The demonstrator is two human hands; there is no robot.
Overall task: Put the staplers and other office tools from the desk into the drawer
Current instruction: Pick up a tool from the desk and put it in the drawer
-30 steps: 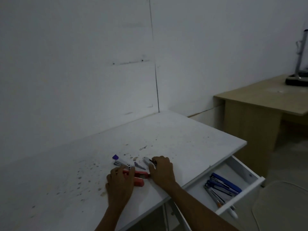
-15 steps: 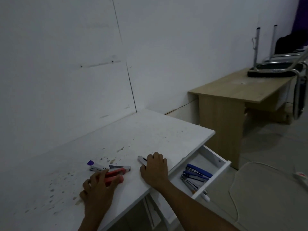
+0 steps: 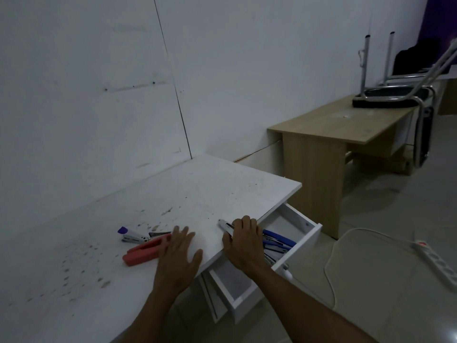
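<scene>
The worktop (image 3: pixel 173 194) carried one red stapler (image 3: pixel 143 252), one purple-capped stapler (image 3: pixel 131 236), and one silver tool (image 3: pixel 225 225); two hands showed.

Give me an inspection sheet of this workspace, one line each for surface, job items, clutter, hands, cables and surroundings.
Surface: white desk, top speckled with dark stains, mostly towards its left.
Job's things: red stapler, small grey stapler with purple end and a small dark metal tool lie on the desk; blue-handled tools already in the open drawer.
Clutter: nothing seen.
Hands: left hand flat and open on the desk beside the red stapler; right hand closed over a silver tool at the desk's edge.
Cables: white cord and power strip on the floor.
Surroundings: wooden desk with an upturned chair; white wall.
</scene>
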